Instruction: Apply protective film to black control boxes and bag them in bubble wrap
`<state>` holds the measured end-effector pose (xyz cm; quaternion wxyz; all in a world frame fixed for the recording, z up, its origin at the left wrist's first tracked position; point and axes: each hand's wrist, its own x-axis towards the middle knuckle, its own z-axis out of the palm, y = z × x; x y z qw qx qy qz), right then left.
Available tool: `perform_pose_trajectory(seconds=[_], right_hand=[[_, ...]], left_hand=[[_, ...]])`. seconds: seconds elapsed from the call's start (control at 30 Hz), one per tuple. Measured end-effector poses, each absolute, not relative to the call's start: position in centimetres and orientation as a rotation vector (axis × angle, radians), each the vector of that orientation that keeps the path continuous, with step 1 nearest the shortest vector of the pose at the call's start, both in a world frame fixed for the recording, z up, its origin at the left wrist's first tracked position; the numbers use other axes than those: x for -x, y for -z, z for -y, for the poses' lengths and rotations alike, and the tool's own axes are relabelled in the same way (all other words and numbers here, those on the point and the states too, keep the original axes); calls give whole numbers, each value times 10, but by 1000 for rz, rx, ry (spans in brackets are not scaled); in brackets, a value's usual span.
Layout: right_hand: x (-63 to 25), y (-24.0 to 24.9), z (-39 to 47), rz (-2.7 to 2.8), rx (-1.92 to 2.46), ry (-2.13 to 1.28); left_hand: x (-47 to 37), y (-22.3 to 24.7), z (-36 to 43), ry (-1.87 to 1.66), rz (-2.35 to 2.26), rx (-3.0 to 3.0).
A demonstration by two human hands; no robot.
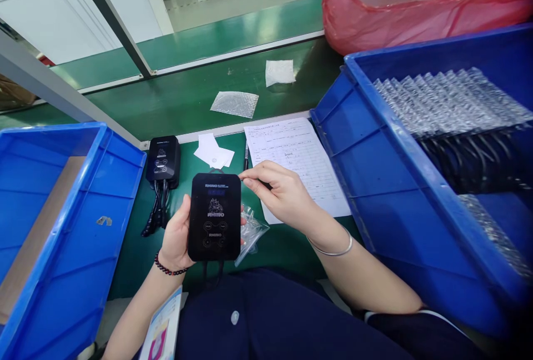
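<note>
My left hand point(175, 241) is wrapped round a black control box point(215, 216) marked RHINO, held upright with its front panel facing me and cables hanging from its lower edge. At the box's upper right corner, the thumb and index finger of my right hand point(281, 191) are pinched together; whatever lies between the fingertips is too small to make out. Behind the held box, partly hidden, is a clear plastic bag point(252, 232) of small parts. A second black control box point(163, 159) with bundled cables lies on the green mat to the left.
Blue bins stand at left point(79, 221) and right point(400, 182); the right one holds bubble-wrapped items with black cables. A printed sheet point(297, 160), a pen point(246, 156) and white paper slips point(213, 152) lie ahead. Bubble-wrap pieces point(235, 104) and a red bag point(345, 21) are farther back.
</note>
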<state>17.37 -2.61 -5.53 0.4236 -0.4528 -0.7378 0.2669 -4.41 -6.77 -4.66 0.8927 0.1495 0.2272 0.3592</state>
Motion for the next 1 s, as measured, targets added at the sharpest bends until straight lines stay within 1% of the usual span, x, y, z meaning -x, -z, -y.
perform_pose_trajectory(seconds=[1.0], right_hand=[[-175,58,26,1840,1113,-663]], left_hand=[[45,46,67,-736,-431,-317]])
